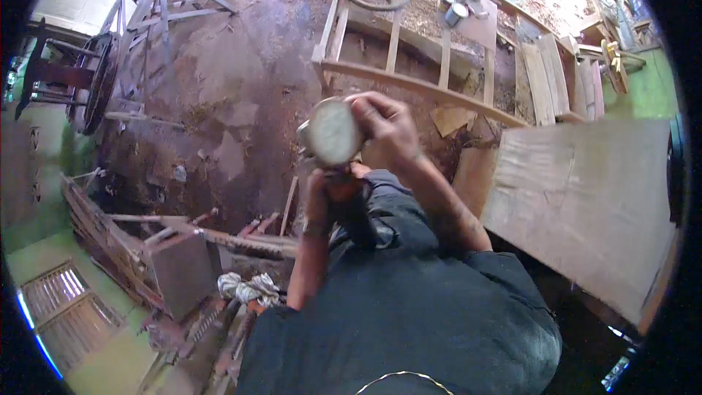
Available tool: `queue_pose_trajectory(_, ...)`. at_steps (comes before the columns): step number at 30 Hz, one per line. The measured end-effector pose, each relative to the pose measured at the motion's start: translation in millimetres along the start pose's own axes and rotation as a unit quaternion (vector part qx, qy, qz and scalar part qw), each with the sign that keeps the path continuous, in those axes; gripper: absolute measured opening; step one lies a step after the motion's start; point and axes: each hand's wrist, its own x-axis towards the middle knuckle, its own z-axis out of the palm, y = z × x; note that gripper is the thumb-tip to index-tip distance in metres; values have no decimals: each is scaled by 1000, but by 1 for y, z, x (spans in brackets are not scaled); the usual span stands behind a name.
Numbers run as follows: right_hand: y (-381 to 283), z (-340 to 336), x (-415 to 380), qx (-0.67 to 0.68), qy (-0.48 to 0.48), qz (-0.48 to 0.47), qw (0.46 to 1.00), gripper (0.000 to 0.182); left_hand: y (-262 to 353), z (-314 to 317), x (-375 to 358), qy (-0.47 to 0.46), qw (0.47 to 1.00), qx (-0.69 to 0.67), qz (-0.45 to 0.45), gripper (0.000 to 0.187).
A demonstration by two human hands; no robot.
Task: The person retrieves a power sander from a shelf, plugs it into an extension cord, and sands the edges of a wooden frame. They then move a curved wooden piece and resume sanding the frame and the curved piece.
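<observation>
Littered workshop floor (pixel 248 51) behind; pale round disc (pixel 333 132) left of right hand (pixel 387 128), which pinches its rim; left hand (pixel 319 190) below, grip unclear

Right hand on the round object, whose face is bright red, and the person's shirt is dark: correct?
Not quite: the round object has a pale face, not a red one, as the head view shows. The right hand is on it, and the shirt is dark.

Reddish-brown floor (pixel 212 66) carried slatted wooden frame (pixel 409 89) and wooden struts (pixel 175 18); board (pixel 480 31) on frame held cans (pixel 456 14).
</observation>
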Motion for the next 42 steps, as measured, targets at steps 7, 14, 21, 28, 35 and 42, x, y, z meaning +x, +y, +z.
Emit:
queue_pose_trajectory(7, 20, 124, 138, -103, -272, -49, 956, 36, 128, -124, 86, 212, 964, -108, 119, 64)
queue_pose_trajectory(14, 30, 228, 332, -199, -398, -54, 894, 27, 270, -185, 183, 417, 843, 210, 267, 52)
queue_pose_trajectory(21, 52, 309, 508, -138, -274, -114, 945, 30, 398, -304, 357, 396, 866, 243, 185, 51)
queue_pose_trajectory(28, 15, 321, 691, -154, -8, -272, 950, 15, 551, -306, 571, 275, 918, 253, 133, 47)
queue_pose_trajectory(35, 6, 263, 901, -73, 73, -197, 975, 17, 603, -279, 832, 197, 943, 250, 93, 44)
queue_pose_trajectory(42, -57, 191, 1097, -164, 180, -310, 919, 23, 646, -201, 1062, 100, 971, 219, -13, 42)
